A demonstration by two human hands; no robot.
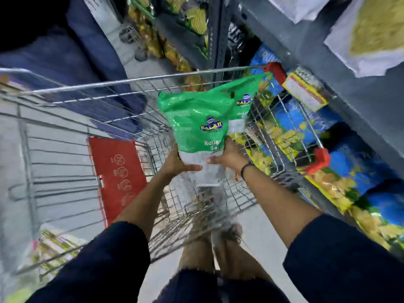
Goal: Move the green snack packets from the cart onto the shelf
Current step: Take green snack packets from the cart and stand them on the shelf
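Two green snack packets are held upright above the wire cart (pixel 122 80). The front packet (pixel 196 121) overlaps the rear packet (pixel 242 95), which leans right toward the shelf. My left hand (pixel 177 162) grips the clear lower part of the front packet from the left. My right hand (pixel 229 156), with a dark wristband, holds the same bottom end from the right. The cart's basket beneath the packets looks bare. The grey shelf (pixel 323 62) rises on the right, just past the cart's rim.
A red child-seat flap (pixel 118 171) hangs inside the cart at the left. Blue and yellow snack bags (pixel 341 171) fill the lower shelf at the right. A person in dark blue trousers (pixel 83 62) stands beyond the cart. My feet show below.
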